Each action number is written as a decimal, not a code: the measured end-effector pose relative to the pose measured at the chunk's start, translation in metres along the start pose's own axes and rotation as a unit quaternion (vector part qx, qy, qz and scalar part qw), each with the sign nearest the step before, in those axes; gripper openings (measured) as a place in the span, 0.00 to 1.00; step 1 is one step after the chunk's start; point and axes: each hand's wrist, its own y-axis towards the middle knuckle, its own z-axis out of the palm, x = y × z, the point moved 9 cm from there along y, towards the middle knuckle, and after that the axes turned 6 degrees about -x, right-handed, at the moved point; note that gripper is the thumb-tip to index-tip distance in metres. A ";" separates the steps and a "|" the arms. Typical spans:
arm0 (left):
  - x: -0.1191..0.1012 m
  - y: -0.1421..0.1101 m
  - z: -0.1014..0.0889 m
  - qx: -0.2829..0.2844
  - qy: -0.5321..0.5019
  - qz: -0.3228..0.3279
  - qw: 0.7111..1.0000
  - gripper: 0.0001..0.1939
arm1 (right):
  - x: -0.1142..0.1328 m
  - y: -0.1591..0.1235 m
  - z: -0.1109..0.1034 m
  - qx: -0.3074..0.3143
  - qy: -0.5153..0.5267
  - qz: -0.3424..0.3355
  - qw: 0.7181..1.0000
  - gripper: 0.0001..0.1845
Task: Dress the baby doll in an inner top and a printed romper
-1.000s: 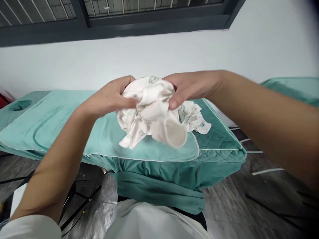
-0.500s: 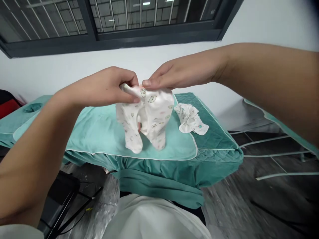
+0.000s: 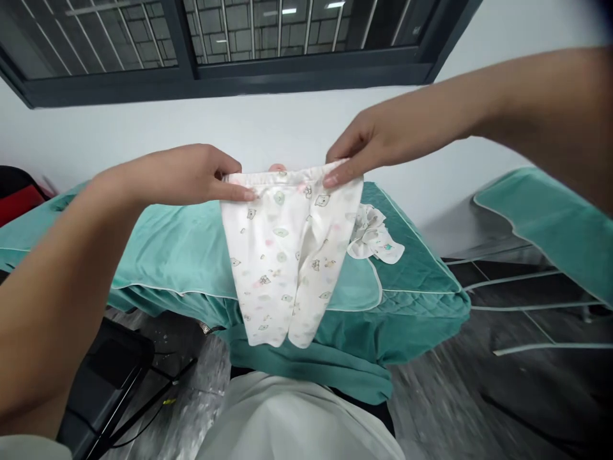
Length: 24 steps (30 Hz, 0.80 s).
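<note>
A pair of small white baby pants (image 3: 272, 255) with a faint animal print hangs stretched out by its waistband, legs downward. My left hand (image 3: 191, 172) is closed on the left corner of the waistband. At the right corner, my right hand (image 3: 366, 150) pinches the band between thumb and fingers. Something small and skin-toned shows just behind the middle of the waistband; what it is I cannot make out. To the right of the pants, a crumpled white printed cloth piece (image 3: 376, 236) lies on the bed.
A massage bed with a green quilted cover (image 3: 412, 255) and a lighter green sheet (image 3: 167, 249) stands against the white wall, below a barred window (image 3: 287, 70). At the lower left is a black chair (image 3: 110, 370). A green-topped metal-framed piece (image 3: 550, 217) stands right.
The baby pants were bunched up between my hands. My hands have moved apart, the waistband is spread wide, and the legs now hang lower.
</note>
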 end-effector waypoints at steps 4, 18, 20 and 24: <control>0.006 0.004 -0.001 -0.143 -0.109 0.003 0.984 0.26 | -0.026 -0.003 0.037 0.141 -0.117 0.038 0.982 0.11; 0.082 0.017 0.147 -0.320 -0.328 -0.121 0.880 0.23 | -0.097 0.114 0.092 -0.129 0.258 -0.034 0.957 0.23; 0.086 0.010 0.136 -0.385 -0.295 -0.106 0.868 0.23 | -0.136 0.126 0.124 -0.075 0.211 0.051 0.973 0.23; 0.109 0.018 0.136 -0.384 -0.319 -0.159 0.852 0.15 | -0.175 0.113 0.213 0.276 0.064 0.094 0.954 0.23</control>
